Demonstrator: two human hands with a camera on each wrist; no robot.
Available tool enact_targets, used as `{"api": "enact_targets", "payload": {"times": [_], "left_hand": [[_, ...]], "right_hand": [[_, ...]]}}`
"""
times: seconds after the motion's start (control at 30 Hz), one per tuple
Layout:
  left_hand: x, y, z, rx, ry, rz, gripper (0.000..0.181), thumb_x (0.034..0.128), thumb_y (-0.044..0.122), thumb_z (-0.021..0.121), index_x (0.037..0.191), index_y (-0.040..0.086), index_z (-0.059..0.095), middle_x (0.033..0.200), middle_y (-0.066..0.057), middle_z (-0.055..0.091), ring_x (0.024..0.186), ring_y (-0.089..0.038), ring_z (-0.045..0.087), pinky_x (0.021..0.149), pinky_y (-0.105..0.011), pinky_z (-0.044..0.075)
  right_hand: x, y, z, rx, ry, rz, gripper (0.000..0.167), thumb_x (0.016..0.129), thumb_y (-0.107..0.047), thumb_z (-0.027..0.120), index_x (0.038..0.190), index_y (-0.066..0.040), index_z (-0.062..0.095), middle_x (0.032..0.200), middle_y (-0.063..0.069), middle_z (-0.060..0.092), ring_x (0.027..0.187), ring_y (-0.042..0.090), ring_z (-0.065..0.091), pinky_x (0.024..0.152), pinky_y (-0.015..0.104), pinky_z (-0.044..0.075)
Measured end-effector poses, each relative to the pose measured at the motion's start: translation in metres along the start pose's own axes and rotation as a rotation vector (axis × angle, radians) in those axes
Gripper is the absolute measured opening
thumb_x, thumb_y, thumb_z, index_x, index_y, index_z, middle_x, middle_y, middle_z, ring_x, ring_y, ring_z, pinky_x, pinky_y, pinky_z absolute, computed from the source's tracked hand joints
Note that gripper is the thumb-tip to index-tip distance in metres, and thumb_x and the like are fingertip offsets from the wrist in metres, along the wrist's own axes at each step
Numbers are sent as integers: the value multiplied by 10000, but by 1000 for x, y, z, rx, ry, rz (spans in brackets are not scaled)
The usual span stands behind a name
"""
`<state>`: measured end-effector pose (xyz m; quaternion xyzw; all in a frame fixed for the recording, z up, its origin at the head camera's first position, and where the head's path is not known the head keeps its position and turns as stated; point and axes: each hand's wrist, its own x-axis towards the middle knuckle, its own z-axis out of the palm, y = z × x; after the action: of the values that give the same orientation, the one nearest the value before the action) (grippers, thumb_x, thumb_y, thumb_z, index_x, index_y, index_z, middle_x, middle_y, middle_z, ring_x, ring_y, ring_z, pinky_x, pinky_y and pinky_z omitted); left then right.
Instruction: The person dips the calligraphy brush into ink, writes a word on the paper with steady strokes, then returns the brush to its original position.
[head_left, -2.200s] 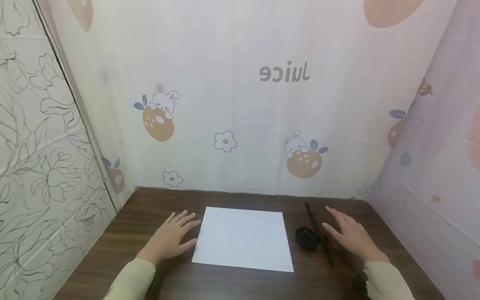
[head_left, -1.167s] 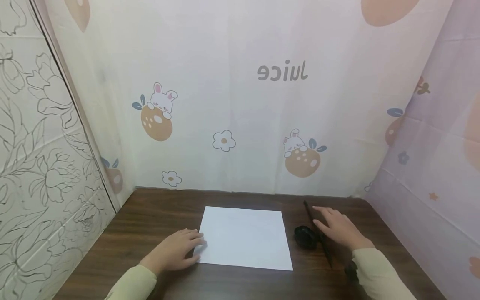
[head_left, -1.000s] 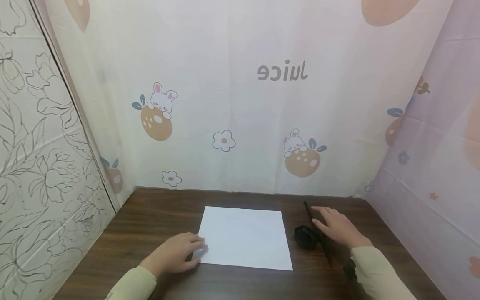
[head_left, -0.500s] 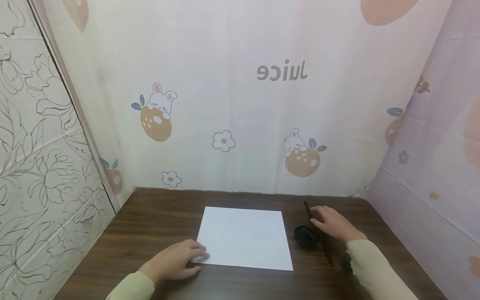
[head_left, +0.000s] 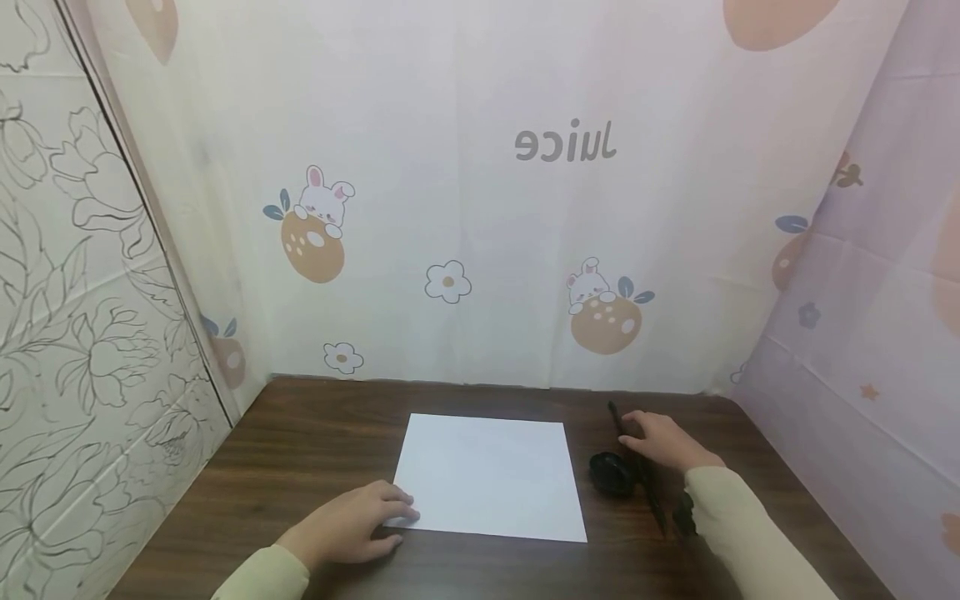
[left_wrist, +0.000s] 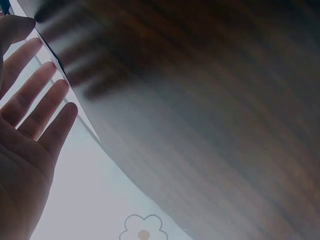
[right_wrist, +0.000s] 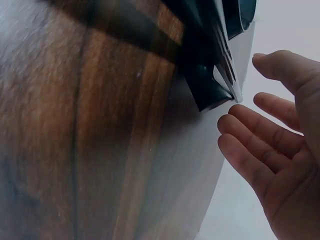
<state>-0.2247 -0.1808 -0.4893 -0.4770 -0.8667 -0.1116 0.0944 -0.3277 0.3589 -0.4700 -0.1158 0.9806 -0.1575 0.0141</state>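
Note:
A white sheet of paper (head_left: pixel 491 475) lies flat on the table. Fingertips of my left hand (head_left: pixel 348 525) rest on its lower left corner, with the thumb on the wood; the left wrist view shows that hand (left_wrist: pixel 25 125) with fingers extended. Right of the paper are a round black object (head_left: pixel 611 474) and a long thin dark stick (head_left: pixel 654 504). My right hand (head_left: pixel 667 442) is over the stick's upper part, fingertips beside it. In the right wrist view the right hand (right_wrist: pixel 280 135) has gently bent, parted fingers near the stick's pale tip (right_wrist: pixel 237 95), gripping nothing visible.
The brown wooden table (head_left: pixel 315 417) meets a pale printed curtain (head_left: pixel 510 217) at its back edge. A flower-patterned panel (head_left: pixel 97 250) stands at the left and another pale curtain (head_left: pixel 885 333) at the right. A dark object (head_left: pixel 684 514) is at the right wrist.
My left hand has slid toward me along the paper's left edge to its lower corner. The right hand has moved left to the stick, its fingers bending more. Paper and black object have stayed put.

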Motion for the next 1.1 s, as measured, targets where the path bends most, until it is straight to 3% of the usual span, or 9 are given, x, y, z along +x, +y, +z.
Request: {"api": "enact_targets", "payload": {"times": [0.3,0.57,0.7,1.1], "left_hand": [[1,0,2,1,0,9,289,859,203,755,1143,157,730,1170,-17,659,1086,-148,611,911,-315,523],[3,1,2,19,-5,18,268,854,206,746,1117,153,728,1141,-5,656,1068,-142,606,908,-301,519],[3,0,3,18,3,24,267,852,204,746,1112,147,729,1135,-6,652,1061,-143,603,906,-301,518],[5,-1,4,18,33,56,260,841,194,742,1096,146,721,1119,9,635,1034,-137,586,889,-288,511]], "right_hand": [[6,5,0,83,-27,72,506,935,-272,699,1257,99,575,1037,193,668,931,332,650,783,511,540],[5,2,-3,243,-70,151,601,944,-296,683,1286,166,508,1145,339,598,882,340,677,722,442,577],[8,1,-4,270,-98,184,594,942,-265,682,1294,174,494,1197,374,562,895,351,681,731,437,579],[13,4,-1,339,-135,201,565,901,-154,702,1288,195,482,1101,299,616,891,317,664,724,419,585]]}}
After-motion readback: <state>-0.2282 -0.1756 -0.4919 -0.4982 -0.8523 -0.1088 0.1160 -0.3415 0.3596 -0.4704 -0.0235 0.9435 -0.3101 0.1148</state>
